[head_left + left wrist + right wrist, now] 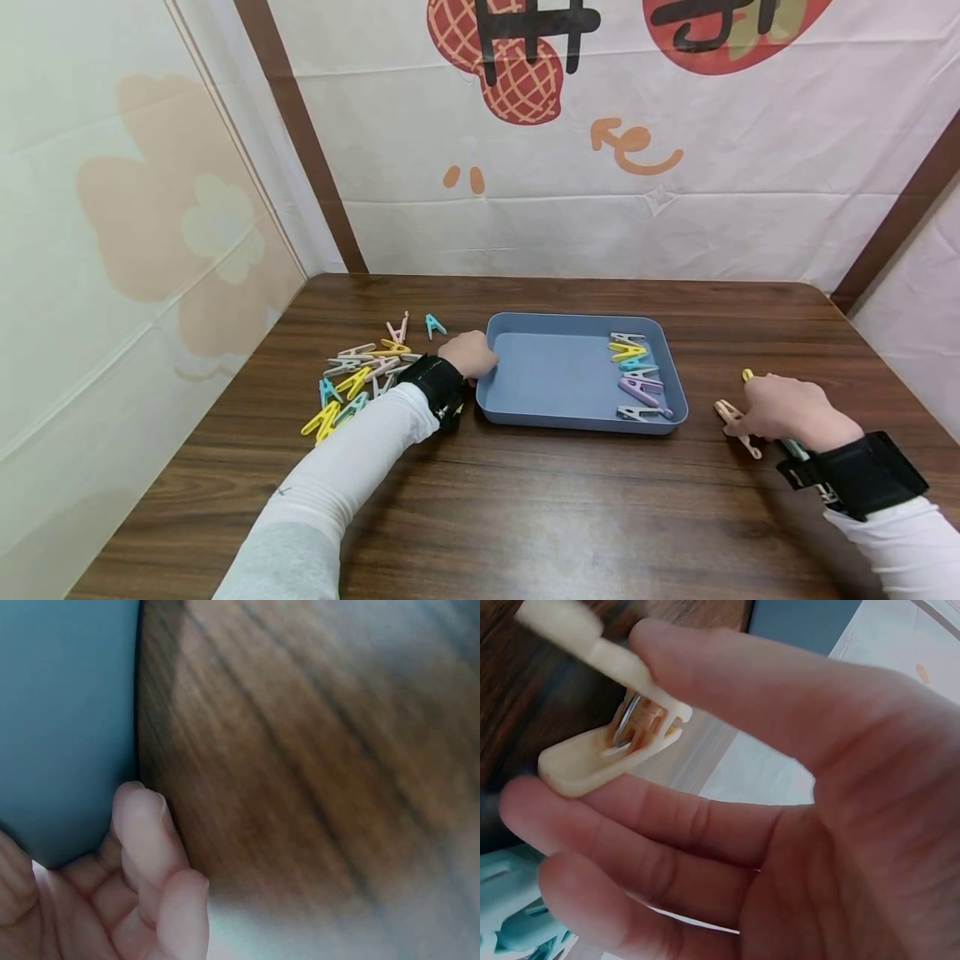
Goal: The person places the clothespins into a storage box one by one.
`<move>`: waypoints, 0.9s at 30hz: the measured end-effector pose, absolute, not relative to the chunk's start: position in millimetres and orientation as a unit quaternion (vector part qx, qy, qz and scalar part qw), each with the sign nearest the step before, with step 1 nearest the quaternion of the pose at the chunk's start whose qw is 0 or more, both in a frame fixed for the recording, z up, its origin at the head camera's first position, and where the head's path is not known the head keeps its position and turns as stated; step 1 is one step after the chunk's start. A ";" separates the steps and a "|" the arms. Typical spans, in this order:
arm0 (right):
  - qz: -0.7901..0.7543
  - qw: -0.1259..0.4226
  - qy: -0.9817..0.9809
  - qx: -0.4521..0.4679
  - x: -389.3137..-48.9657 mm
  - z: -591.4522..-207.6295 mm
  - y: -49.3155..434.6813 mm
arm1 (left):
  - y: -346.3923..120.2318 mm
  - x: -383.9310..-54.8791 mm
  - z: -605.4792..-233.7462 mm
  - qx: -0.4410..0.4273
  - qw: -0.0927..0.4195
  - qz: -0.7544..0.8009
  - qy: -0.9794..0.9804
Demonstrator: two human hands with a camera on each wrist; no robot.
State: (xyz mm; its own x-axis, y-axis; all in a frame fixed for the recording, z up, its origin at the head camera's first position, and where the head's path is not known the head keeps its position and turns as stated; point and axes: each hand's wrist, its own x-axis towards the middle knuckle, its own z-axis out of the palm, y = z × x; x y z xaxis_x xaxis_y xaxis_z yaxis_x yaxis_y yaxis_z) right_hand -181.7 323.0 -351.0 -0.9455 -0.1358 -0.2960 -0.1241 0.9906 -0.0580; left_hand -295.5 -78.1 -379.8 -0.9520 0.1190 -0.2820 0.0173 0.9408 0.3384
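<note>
My left hand (pixel 468 354) grips the left wall of a blue-grey tray (pixel 555 421); in the left wrist view its fingers (pixel 146 832) curl against the tray's outside. To the right of the tray, my right hand (pixel 795 408) pinches a cream clothespin (pixel 592 761) between thumb and fingers, just above or on the table. A teal clothespin (pixel 514 900) lies beside that hand, and a yellow clothespin (pixel 747 375) peeks out behind it, mostly hidden. Inside the tray, along its right side, several clothespins form a column, among them a purple clothespin (pixel 640 387) and a yellow clothespin (pixel 626 350).
Left of the tray, partly behind my left forearm, a loose pile of clothespins (pixel 352 382) spreads in several colours. A blue clothespin (pixel 434 326) lies apart from it. White printed cloth (pixel 525 225) hangs behind the brown wooden table (pixel 540 508).
</note>
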 end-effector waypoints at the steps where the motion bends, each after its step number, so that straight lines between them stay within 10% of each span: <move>1: -0.016 0.148 0.987 -0.068 -181.8 -351.3 322.9 | -78.1 -295.3 -379.7 0.035 0.151 0.168 0.973; 27: -0.008 -0.006 0.986 -0.165 -223.6 -308.7 276.8 | -81.1 -298.6 -386.3 0.046 0.149 0.173 0.973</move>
